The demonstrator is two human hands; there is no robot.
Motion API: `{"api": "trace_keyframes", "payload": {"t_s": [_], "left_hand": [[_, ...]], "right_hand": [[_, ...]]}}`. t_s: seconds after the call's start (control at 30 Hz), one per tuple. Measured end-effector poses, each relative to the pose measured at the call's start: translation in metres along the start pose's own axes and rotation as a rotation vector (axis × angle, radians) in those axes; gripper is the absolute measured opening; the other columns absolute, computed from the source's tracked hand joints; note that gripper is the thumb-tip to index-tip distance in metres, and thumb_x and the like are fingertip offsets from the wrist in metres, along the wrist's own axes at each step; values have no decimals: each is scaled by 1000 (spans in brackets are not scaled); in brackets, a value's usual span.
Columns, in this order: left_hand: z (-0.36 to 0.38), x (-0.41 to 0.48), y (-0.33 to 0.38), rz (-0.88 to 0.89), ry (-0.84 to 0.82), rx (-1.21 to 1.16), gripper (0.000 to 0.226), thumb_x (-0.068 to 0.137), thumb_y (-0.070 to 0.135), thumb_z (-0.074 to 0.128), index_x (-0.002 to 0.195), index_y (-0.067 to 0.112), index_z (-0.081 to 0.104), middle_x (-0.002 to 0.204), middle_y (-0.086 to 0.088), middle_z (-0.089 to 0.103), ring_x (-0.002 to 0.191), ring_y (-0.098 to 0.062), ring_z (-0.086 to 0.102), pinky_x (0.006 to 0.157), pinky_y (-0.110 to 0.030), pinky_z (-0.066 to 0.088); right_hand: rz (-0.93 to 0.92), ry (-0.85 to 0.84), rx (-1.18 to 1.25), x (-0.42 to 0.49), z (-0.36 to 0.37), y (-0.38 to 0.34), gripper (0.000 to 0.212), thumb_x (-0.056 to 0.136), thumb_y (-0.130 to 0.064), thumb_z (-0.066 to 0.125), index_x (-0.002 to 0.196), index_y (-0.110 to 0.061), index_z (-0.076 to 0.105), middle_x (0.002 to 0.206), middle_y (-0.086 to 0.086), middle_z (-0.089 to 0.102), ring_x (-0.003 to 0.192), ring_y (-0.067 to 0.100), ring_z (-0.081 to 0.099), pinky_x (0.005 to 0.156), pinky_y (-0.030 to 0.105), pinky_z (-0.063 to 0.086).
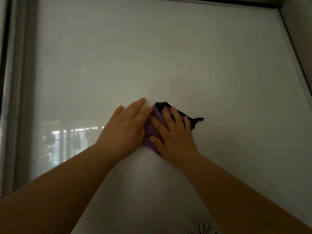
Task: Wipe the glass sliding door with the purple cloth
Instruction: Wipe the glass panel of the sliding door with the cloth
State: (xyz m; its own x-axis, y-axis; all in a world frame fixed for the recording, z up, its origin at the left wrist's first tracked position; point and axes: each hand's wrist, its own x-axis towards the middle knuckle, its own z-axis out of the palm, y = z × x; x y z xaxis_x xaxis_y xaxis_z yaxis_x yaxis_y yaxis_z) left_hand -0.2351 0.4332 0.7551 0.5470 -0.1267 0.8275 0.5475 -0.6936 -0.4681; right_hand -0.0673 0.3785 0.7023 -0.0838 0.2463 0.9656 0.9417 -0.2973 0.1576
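A frosted glass door pane (168, 53) fills the view. The purple cloth (152, 130), edged in black, lies flat against the glass near the middle. My right hand (173, 134) presses on the cloth with fingers spread, covering most of it. My left hand (125, 130) rests flat beside it on the left, its fingers overlapping the cloth's left edge and touching the glass. A black strip of the cloth sticks out to the right of my right hand.
A grey door frame (20, 98) runs down the left side, and a dark frame edge (293, 48) slants along the top right. Dim reflections of lights show in the glass at lower left. A dark branch-like pattern (202, 225) marks the bottom.
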Motion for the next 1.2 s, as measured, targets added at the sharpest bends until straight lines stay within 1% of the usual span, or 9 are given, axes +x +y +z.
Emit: {"api": "trace_keyframes", "payload": {"t_s": [0.13,0.23,0.43,0.5,0.6,0.73,0.87,1.07,1.2], "left_hand": [[5,-7,12,9,-25,30,50,87,30,30,136,20,37,149,-10,31,132,-25,35,108,-51,23],[3,-9,15,18,-37,63,55,84,34,25,137,22,36,149,-7,30,135,-23,32,109,-49,18],[-5,-9,3,-19,-31,53,55,82,28,26,136,21,38,147,-8,34,134,-24,33,108,-50,19],[-8,-11,-2,-33,-28,59,56,83,28,26,137,21,36,148,-8,34,134,-24,33,108,-49,19],[-10,-13,-6,-50,-6,45,56,84,29,26,139,22,32,148,-7,34,135,-23,32,109,-47,20],[-9,-13,-5,-64,30,-22,57,85,28,23,140,21,31,147,-6,35,134,-23,32,108,-44,22],[-2,-13,0,-49,45,-55,59,82,21,22,141,19,29,147,-8,35,134,-24,32,109,-48,20],[1,-11,12,1,65,-81,57,83,22,22,139,19,32,146,-7,37,134,-23,34,108,-47,18],[2,-14,10,38,53,-73,60,80,24,21,138,19,34,146,-7,37,134,-23,34,108,-48,22]], "right_hand": [[-135,-76,-10,-40,-1,17,59,91,-58,32,146,-39,21,155,4,20,144,28,9,111,56,13],[-178,-123,-85,-57,-5,47,56,94,-59,25,146,-40,20,155,2,20,144,26,8,112,50,8],[108,-72,-47,-22,-13,81,59,92,-62,9,145,-39,18,155,8,21,142,29,11,108,55,17],[184,-41,-38,1,-14,68,63,90,-63,9,146,-36,19,155,12,20,142,33,11,109,57,15],[237,-44,-38,28,-10,36,67,85,-61,8,147,-37,12,157,11,10,142,33,3,110,57,6],[148,-25,20,35,-3,-8,63,86,-58,17,147,-39,12,157,8,10,143,32,1,109,57,1],[3,-36,53,12,1,-30,60,91,-56,24,146,-40,7,158,3,9,144,27,-2,112,55,-1],[-169,-93,49,-30,-6,1,63,86,-53,31,146,-40,16,158,0,10,145,23,-1,114,51,2],[-96,-99,-28,-28,-11,30,64,83,-49,36,145,-38,24,156,4,18,144,26,9,112,54,14]]}}
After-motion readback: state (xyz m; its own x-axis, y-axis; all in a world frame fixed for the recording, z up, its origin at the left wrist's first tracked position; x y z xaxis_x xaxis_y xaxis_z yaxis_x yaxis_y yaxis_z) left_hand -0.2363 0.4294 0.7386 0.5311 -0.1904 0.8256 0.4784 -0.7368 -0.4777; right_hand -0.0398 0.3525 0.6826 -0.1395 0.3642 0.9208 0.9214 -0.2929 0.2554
